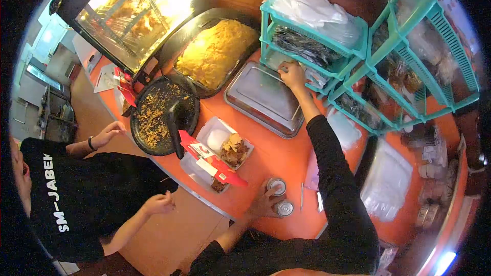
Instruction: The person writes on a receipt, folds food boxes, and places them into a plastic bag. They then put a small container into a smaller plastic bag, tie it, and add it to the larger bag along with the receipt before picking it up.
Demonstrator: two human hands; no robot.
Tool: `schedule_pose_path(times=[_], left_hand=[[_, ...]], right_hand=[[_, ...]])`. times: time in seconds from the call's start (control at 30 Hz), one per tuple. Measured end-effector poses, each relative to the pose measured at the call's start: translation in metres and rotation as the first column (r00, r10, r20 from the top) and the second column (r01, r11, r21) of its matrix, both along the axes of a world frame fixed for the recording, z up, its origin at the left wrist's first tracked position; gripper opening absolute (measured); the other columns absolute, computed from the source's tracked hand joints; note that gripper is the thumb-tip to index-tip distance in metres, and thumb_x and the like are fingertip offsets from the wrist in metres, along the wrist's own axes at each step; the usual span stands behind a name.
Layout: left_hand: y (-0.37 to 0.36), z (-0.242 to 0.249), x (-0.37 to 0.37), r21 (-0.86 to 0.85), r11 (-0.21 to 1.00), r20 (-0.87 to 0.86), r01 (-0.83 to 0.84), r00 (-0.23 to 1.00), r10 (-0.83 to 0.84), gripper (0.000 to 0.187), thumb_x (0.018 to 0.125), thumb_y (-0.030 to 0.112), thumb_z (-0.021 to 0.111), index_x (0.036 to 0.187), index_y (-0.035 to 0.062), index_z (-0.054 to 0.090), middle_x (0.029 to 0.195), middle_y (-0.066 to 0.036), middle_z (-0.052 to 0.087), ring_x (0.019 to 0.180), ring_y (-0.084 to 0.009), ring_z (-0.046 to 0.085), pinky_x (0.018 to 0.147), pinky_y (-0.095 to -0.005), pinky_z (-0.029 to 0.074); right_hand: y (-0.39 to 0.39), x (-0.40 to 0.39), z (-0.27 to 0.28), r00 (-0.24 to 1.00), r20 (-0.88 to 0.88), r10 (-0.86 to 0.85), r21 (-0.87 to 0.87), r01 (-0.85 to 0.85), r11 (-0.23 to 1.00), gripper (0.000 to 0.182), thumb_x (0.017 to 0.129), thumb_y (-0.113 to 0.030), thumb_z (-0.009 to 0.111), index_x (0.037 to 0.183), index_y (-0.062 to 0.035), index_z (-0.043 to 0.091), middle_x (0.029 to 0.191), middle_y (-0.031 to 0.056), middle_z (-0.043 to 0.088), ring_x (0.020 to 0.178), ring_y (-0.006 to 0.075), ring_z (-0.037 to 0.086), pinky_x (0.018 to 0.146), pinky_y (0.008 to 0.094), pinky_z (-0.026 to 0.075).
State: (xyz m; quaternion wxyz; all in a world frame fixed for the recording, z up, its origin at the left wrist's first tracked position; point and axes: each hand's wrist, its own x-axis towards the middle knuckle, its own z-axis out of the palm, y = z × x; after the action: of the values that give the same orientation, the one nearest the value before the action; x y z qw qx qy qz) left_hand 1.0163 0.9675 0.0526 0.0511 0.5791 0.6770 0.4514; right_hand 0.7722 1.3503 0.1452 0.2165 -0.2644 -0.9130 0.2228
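Note:
My left hand [260,203] is at the counter's near edge, somewhat blurred, with its fingers round the side of a small metal-topped can [276,186]. A second can [284,208] stands close by its thumb side. My right hand [292,74] reaches out to the lower tier of a turquoise plastic rack [266,41]. Its fingers are pinched together at the tier's front; what they hold, if anything, I cannot make out. Just below that hand lies a metal tray with a lid [266,97]. Left of the cans, an open red and white food box [239,166] holds white rice and brown food.
A black pan [192,103] of crumbs with a dark handle and a tray of yellow food [217,53] sit beside a lit display case [128,18]. A person in a black shirt [76,199] stands left. Clear plastic packs [387,180] lie right.

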Motion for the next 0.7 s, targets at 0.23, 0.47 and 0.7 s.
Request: schedule_pose_path(times=[0.23,0.47,0.7], left_hand=[[0.003,0.005,-0.001,-0.021,1.0,-0.006,0.005,1.0,-0.005,0.071,0.046,0.05,0.086,0.104,0.0165,0.066,0.136,-0.008,0.038,0.128,-0.0476,0.032,0.104,-0.0671,0.03],[0.006,0.012,-0.006,0.102,0.995,-0.028,-0.011,1.0,0.014,0.07,0.048,0.049,0.085,0.106,0.016,0.065,0.138,-0.009,0.036,0.131,-0.0367,0.035,0.104,-0.0658,0.031],[0.001,0.004,-0.004,0.021,1.0,0.002,0.011,1.0,-0.011,0.076,0.045,0.051,0.086,0.11,0.0175,0.064,0.141,-0.009,0.033,0.127,-0.0511,0.03,0.104,-0.0658,0.031]], right_hand=[[-0.001,0.006,0.002,0.982,-0.092,0.167,0.594,-0.081,0.8,0.015,0.078,-0.015,0.059,0.09,-0.0109,0.067,0.085,0.0082,0.066,0.081,0.0305,0.064,0.072,0.0396,0.053],[-0.003,0.012,0.018,0.981,0.051,0.188,0.287,-0.195,0.938,0.017,0.076,-0.012,0.055,0.09,-0.0098,0.065,0.086,0.0135,0.066,0.082,0.036,0.064,0.074,0.045,0.052],[0.021,0.02,-0.001,0.992,-0.012,0.125,0.099,-0.123,0.987,0.022,0.079,-0.009,0.054,0.096,-0.0125,0.067,0.092,0.0161,0.066,0.09,0.0391,0.063,0.081,0.0489,0.05]])
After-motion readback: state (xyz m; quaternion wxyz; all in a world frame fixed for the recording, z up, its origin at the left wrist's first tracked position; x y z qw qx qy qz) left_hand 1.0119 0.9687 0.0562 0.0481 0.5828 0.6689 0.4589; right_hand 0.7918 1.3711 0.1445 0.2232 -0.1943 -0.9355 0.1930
